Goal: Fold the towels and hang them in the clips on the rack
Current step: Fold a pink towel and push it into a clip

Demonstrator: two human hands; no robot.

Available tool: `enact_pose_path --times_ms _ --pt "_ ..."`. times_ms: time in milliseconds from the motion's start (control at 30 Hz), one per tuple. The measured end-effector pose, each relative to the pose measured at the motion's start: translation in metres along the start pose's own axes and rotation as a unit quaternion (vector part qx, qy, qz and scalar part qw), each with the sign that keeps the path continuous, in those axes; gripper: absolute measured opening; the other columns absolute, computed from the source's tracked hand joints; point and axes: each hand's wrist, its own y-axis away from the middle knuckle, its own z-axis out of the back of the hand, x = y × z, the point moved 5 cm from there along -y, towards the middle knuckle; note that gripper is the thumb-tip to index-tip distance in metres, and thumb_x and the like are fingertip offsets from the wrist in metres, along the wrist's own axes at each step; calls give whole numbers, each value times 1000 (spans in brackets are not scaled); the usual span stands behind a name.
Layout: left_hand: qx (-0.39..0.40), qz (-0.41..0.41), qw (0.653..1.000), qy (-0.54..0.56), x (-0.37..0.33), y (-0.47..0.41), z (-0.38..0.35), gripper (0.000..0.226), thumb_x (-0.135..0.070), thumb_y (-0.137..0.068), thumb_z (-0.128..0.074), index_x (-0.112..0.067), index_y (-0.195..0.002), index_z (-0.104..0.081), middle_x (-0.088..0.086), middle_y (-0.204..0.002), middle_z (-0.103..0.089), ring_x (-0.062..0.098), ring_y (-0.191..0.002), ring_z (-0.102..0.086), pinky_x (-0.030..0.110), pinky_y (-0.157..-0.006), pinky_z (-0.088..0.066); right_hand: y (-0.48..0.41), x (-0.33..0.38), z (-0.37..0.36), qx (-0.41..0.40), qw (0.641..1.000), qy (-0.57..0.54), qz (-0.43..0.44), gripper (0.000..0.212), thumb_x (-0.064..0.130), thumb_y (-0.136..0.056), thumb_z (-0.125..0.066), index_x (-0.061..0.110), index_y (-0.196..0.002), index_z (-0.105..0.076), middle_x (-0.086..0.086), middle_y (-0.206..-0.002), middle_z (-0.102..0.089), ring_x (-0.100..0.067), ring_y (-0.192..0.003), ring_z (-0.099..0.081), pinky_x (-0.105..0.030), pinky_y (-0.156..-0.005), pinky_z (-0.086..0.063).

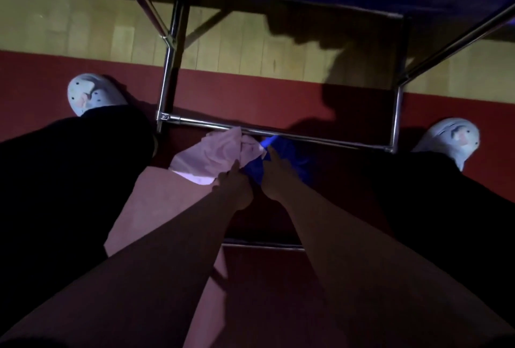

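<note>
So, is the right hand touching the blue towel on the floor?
Touching. Head view: the right hand sits on the blue towel, cloth bunched in its fingers.

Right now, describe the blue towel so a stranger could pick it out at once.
Find the metal rack's lowest bar, over the red floor between two pale shoes. Bunched against its near side, at the right hand, lies the blue towel. Deep blue sets it apart from the pale pink towel beside it.

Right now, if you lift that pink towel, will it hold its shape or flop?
Probably flops: the pink towel lies crumpled and creased by the rack bar. Likely light, since it bunches into soft folds beside the left hand. Unlikely to slip; it looks like cloth.
</note>
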Motion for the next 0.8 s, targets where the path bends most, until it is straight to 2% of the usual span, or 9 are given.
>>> enact_pose_path --times_ms 33,100,200,267,433,500,633,733,800 --pt "-2 -24 999 -22 -5 -2 0 47 -15 -101 -40 -12 -148 -42 4 -161 -25 29 -152 -15 42 -117 -26 -2 0 -1 1 1000 -2 -1 51 14 -97 -46 9 -147 -39 0 -166 2 -32 -140 -32 -43 -110 -36" --pt "-7 -33 999 -18 -8 -3 3 50 -15 -102 -37 -11 -152 -34 4 -165 -13 27 -153 -8 40 -119 -21 -9 0 -5 22 1000 3 9 55 13 -98 -45 6 -151 -31 -1 -166 3 -33 -140 -32 -44 -112 -34" --pt "3 -24 1000 12 -12 -11 8 59 -13 -102 -38 -13 -158 -17 6 -167 -1 36 -148 -19 40 -118 -22 -20 -3 -4 36 999 -7 17 66 11 -98 -45 6 -157 -15 0 -166 8 -32 -143 -28 -43 -113 -32" --pt "-8 -10 999 36 -13 -14 8 59 -12 -104 -37 -12 -158 -13 5 -167 -1 37 -147 -19 35 -118 -19 -25 -5 -2 43 999 2 29 64 8 -99 -43 5 -157 -15 0 -166 13 -32 -142 -31 -40 -111 -32" --pt "17 9 998 68 -9 -22 -4 65 -18 -99 -45 -23 -158 -17 11 -161 -17 36 -139 -28 42 -117 -28 -34 -3 -12 60 996 48 42 54 12 -101 -42 5 -152 -29 -1 -166 14 -34 -138 -37 -42 -110 -37" --pt "8 6 998 67 -10 -20 -7 67 -20 -98 -46 -24 -158 -18 9 -160 -21 36 -137 -30 43 -114 -30 -38 -7 -20 60 997 40 21 57 13 -100 -43 6 -154 -25 1 -166 12 -33 -137 -38 -43 -109 -37" --pt "-57 -10 996 64 -13 -23 0 60 -22 -100 -45 -27 -156 -24 1 -164 -13 34 -137 -27 44 -107 -32 -52 -12 -28 43 998 -30 21 77 18 -96 -50 17 -158 -6 -5 -163 -18 -29 -138 -41 -44 -109 -40" --pt "-51 -13 995 83 -16 -24 0 64 -31 -97 -48 -29 -156 -24 2 -161 -17 36 -139 -30 47 -107 -32 -58 -9 -30 26 999 -26 38 67 22 -96 -51 14 -155 -20 -8 -159 -25 -27 -136 -41 -46 -109 -41" --pt "-44 -24 996 70 -19 -20 -1 61 -30 -98 -50 -30 -155 -28 3 -162 -16 35 -140 -27 49 -112 -31 -57 -5 -26 -7 999 -2 40 55 20 -96 -50 7 -146 -34 -13 -147 -42 -30 -130 -46 -45 -106 -42"
